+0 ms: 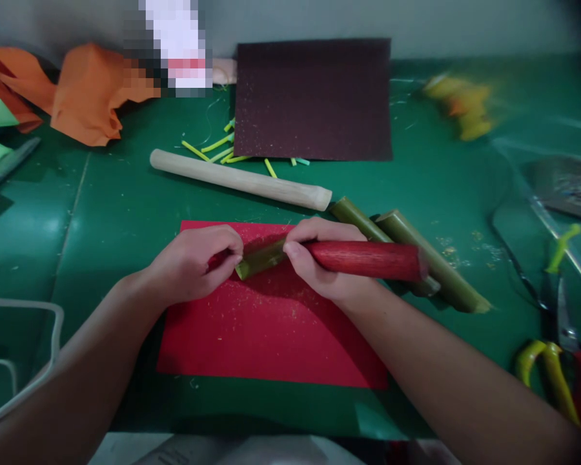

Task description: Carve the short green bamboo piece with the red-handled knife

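Note:
My right hand (319,261) is wrapped round a green bamboo tube (260,258) whose right part is covered in red paper (368,258). My left hand (198,261) is closed on the tube's left end, pinching a bit of red paper there. Both hands work over a red paper sheet (266,336) lying on the green table (126,206). Two bare green bamboo tubes (436,265) lie just behind the wrapped one, to the right.
A pale wooden stick (239,179) lies behind the red sheet. A dark maroon sheet (312,98) and short yellow-green strips (213,148) lie further back. Orange paper (84,93) is at the back left, scissors and yellow-handled tools (552,368) at the right, a white cable (24,361) at the left.

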`<action>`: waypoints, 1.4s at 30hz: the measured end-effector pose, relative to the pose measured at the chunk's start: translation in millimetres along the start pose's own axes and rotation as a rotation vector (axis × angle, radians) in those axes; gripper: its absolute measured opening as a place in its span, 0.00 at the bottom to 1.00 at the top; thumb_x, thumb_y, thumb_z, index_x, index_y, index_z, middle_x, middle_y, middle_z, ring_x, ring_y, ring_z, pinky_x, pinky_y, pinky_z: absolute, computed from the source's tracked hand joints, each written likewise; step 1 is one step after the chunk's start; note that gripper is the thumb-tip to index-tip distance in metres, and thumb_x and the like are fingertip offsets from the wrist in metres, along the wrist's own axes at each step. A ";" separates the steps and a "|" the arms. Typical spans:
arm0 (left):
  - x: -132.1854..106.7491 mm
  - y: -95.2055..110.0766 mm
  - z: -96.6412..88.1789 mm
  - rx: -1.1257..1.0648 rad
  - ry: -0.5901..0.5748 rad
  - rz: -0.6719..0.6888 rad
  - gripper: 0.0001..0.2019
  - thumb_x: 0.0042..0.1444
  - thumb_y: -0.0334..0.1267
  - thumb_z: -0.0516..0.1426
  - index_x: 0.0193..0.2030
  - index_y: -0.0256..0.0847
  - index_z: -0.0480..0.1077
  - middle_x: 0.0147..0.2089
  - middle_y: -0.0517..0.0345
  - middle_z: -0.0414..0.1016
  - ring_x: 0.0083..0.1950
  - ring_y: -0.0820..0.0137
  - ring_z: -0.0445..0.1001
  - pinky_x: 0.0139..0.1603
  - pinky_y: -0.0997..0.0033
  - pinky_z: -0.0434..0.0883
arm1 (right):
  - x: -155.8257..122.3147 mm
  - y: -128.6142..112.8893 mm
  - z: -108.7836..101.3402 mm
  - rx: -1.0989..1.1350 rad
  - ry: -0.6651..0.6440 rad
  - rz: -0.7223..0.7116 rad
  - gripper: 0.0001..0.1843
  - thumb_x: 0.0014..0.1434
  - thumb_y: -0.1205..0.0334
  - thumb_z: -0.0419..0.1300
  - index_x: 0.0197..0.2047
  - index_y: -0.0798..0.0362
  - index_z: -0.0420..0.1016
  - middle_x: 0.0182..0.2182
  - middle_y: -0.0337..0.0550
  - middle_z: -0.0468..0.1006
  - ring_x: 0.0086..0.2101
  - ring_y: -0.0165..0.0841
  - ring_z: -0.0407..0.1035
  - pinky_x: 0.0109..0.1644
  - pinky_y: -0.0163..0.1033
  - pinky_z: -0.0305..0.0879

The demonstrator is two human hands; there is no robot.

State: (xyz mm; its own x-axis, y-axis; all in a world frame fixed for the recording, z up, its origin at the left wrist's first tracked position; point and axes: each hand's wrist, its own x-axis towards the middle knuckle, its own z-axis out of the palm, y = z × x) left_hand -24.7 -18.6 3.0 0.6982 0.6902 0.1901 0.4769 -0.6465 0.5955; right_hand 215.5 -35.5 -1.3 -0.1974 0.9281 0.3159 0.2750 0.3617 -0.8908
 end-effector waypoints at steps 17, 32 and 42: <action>-1.7 -7.1 -4.6 0.156 0.102 -0.157 0.13 0.65 0.40 0.58 0.31 0.39 0.75 0.28 0.60 0.79 0.27 0.74 0.75 0.29 0.75 0.67 | 1.2 0.0 -0.3 -0.024 0.002 -0.006 0.09 0.59 0.63 0.62 0.27 0.48 0.73 0.24 0.34 0.78 0.23 0.27 0.70 0.30 0.34 0.67; -0.6 -3.7 1.6 0.076 -0.009 0.065 0.24 0.61 0.46 0.65 0.60 0.40 0.71 0.54 0.48 0.82 0.53 0.62 0.80 0.53 0.64 0.77 | -0.1 1.4 -1.3 -0.021 0.008 -0.001 0.09 0.59 0.64 0.62 0.27 0.48 0.74 0.23 0.34 0.78 0.24 0.27 0.70 0.30 0.35 0.67; 1.0 -8.7 15.8 0.102 0.067 0.122 0.16 0.61 0.38 0.63 0.54 0.37 0.75 0.49 0.49 0.81 0.48 0.64 0.81 0.46 0.67 0.78 | -1.9 0.0 -2.0 0.000 -0.062 0.049 0.11 0.60 0.64 0.61 0.26 0.49 0.74 0.23 0.35 0.77 0.25 0.29 0.72 0.32 0.37 0.68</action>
State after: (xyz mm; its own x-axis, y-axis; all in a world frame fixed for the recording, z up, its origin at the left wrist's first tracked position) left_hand -19.7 -17.4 -14.3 0.7188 0.6225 0.3097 0.4448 -0.7540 0.4833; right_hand 217.7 -37.0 -1.2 -0.2416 0.9373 0.2513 0.2858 0.3162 -0.9046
